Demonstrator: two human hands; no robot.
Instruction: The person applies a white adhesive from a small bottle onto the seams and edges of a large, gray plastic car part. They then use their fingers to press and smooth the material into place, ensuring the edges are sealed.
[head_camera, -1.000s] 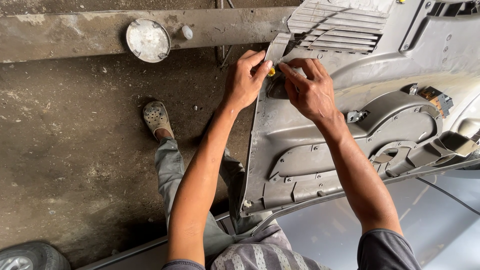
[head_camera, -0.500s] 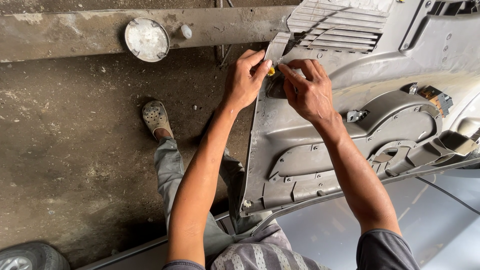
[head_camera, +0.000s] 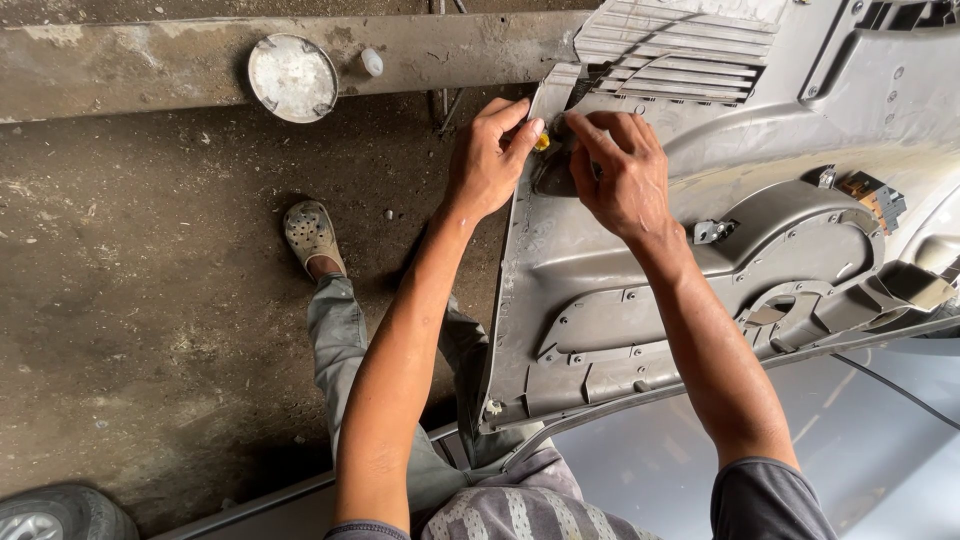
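Head view looks down at a grey plastic door trim panel (head_camera: 700, 300), its inner side up. Both hands meet at its upper left edge. Left hand (head_camera: 490, 160) has its grip pinched on a small yellow clip (head_camera: 542, 142) at that edge. Right hand (head_camera: 620, 175) presses curled fingers just beside the clip; whether this grip holds anything, I cannot tell. On the concrete floor (head_camera: 150, 300) a round metal lid (head_camera: 292, 78) lies well apart.

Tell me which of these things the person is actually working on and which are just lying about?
In use: grey door panel; small yellow clip, pinched by left hand with right hand beside it.
Lying about: round metal lid, small white knob, tyre.
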